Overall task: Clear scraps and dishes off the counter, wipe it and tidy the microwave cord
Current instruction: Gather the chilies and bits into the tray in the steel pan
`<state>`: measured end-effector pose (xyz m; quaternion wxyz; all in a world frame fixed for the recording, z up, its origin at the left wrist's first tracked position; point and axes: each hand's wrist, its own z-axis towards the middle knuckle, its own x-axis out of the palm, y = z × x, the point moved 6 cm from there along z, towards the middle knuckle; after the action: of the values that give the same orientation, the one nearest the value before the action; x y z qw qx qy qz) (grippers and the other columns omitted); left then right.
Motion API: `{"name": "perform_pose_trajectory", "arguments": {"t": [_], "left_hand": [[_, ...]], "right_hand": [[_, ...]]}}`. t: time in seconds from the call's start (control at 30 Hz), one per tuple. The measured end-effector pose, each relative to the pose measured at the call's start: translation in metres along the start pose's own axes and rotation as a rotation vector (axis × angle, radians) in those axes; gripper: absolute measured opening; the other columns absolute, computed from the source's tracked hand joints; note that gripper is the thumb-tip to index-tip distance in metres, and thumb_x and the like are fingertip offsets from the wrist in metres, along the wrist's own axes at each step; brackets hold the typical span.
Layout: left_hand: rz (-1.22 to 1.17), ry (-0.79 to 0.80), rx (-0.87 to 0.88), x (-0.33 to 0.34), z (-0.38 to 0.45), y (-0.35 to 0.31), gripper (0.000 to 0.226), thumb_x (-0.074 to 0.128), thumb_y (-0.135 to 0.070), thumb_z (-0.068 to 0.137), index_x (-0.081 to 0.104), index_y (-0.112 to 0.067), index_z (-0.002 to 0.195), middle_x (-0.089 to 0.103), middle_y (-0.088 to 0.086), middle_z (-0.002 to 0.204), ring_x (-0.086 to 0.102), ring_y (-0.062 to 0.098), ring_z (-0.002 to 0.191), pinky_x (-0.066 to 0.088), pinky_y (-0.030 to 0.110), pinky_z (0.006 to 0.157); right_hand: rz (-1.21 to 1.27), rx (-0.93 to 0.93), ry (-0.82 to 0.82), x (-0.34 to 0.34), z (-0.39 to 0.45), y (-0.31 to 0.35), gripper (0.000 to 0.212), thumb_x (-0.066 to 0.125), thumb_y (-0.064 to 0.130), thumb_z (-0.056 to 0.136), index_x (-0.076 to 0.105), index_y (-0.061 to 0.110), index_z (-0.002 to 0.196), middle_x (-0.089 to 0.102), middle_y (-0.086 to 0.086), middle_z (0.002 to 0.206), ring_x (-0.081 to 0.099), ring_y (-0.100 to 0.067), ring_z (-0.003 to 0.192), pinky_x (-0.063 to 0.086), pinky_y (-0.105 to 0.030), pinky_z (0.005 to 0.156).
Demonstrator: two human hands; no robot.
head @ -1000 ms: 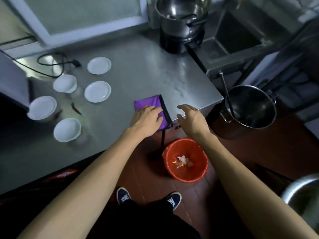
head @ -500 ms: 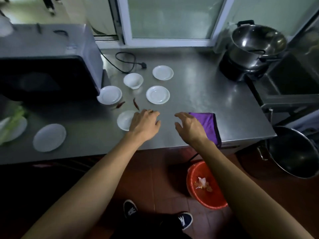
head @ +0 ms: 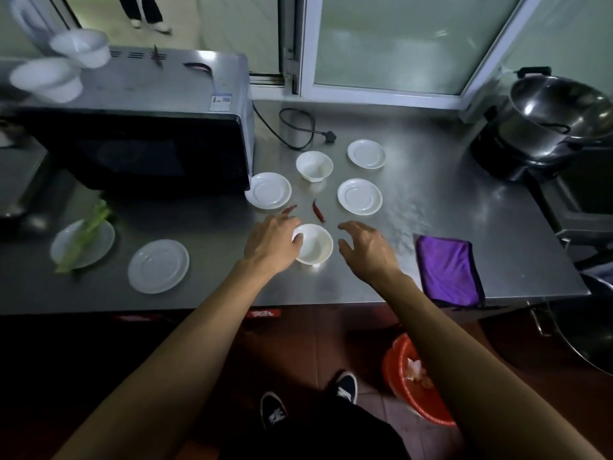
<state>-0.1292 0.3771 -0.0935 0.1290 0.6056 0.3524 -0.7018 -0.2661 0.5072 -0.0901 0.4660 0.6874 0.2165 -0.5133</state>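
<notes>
A: Where are the hands?
B: The left hand (head: 272, 244) rests on the left rim of a white bowl (head: 313, 243) near the counter's (head: 431, 180) front edge. Its fingers curl over the rim; whether they truly grip it, I cannot tell.
A: And the right?
B: The right hand (head: 366, 247) hovers just right of that bowl, fingers spread and loosely bent, holding nothing.
A: Scraps?
B: Two red chillies: one (head: 317, 210) just behind the bowl, another (head: 289, 209) by the left fingertips. A green leaf (head: 84, 234) lies across a plate (head: 71, 250) at far left.
A: Other dishes?
B: A cup (head: 314, 166) stands behind the chillies, with saucers around it: one (head: 268, 190) by the microwave (head: 132, 141), one (head: 360, 196) to the right, one (head: 366, 153) further back. A larger plate (head: 158, 266) sits front left.
A: The cloth and cord?
B: The purple cloth (head: 447, 270) lies folded at the front right edge. The cord (head: 295, 127) loops loose on the counter beside the microwave, plug unconnected.
A: The bin?
B: A red bucket (head: 403, 386) on the floor, below the cloth.
</notes>
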Motion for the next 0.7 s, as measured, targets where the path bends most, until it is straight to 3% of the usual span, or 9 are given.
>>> {"name": "perform_pose_trajectory", "arguments": {"t": [0.17, 0.23, 0.33, 0.47, 0.6, 0.7], "left_hand": [[0.003, 0.016, -0.037, 0.009, 0.017, 0.018, 0.016, 0.058, -0.031, 0.094, 0.067, -0.017, 0.093, 0.069, -0.001, 0.116, 0.064, 0.029, 0.089, 0.051, 0.034, 0.068], [-0.010, 0.014, -0.049, 0.014, 0.030, 0.021, 0.016, 0.058, -0.029, 0.092, 0.064, -0.016, 0.085, 0.069, -0.002, 0.118, 0.064, 0.031, 0.083, 0.047, 0.032, 0.064], [-0.028, 0.007, -0.052, 0.019, 0.057, 0.025, 0.016, 0.056, -0.026, 0.092, 0.068, -0.016, 0.093, 0.070, -0.003, 0.121, 0.066, 0.032, 0.087, 0.053, 0.035, 0.071], [-0.046, -0.001, -0.091, 0.026, 0.090, 0.035, 0.022, 0.058, -0.028, 0.094, 0.071, -0.018, 0.107, 0.071, 0.001, 0.102, 0.065, 0.024, 0.084, 0.052, 0.033, 0.068], [-0.058, -0.014, -0.122, 0.040, 0.111, 0.047, 0.016, 0.061, -0.025, 0.093, 0.071, -0.015, 0.097, 0.067, 0.001, 0.089, 0.058, 0.019, 0.072, 0.042, 0.029, 0.061], [-0.079, 0.033, -0.157, 0.054, 0.121, 0.057, 0.019, 0.058, -0.029, 0.095, 0.068, -0.014, 0.092, 0.066, 0.001, 0.087, 0.058, 0.018, 0.072, 0.053, 0.035, 0.065]], "right_hand": [[0.038, 0.023, 0.040, 0.011, 0.028, 0.002, 0.033, 0.057, 0.024, 0.098, 0.063, 0.012, 0.128, 0.065, -0.008, 0.130, 0.062, -0.030, 0.115, 0.049, -0.038, 0.095], [0.045, 0.019, 0.052, 0.015, 0.044, 0.000, 0.034, 0.057, 0.024, 0.098, 0.063, 0.012, 0.129, 0.065, -0.008, 0.130, 0.061, -0.029, 0.115, 0.049, -0.038, 0.095], [0.065, 0.015, 0.081, 0.023, 0.072, -0.006, 0.031, 0.056, 0.021, 0.097, 0.064, 0.010, 0.125, 0.065, -0.008, 0.128, 0.061, -0.030, 0.113, 0.050, -0.039, 0.095], [0.090, -0.007, 0.102, 0.033, 0.114, -0.015, 0.024, 0.055, 0.017, 0.096, 0.065, 0.003, 0.113, 0.068, -0.012, 0.116, 0.063, -0.033, 0.103, 0.052, -0.046, 0.089], [0.107, -0.027, 0.119, 0.045, 0.146, -0.024, 0.021, 0.057, 0.014, 0.095, 0.065, 0.000, 0.108, 0.069, -0.015, 0.109, 0.063, -0.036, 0.096, 0.052, -0.047, 0.085], [0.112, -0.037, 0.154, 0.056, 0.162, -0.029, 0.022, 0.057, 0.014, 0.095, 0.066, 0.002, 0.111, 0.070, -0.015, 0.112, 0.064, -0.035, 0.098, 0.052, -0.046, 0.086]]}}
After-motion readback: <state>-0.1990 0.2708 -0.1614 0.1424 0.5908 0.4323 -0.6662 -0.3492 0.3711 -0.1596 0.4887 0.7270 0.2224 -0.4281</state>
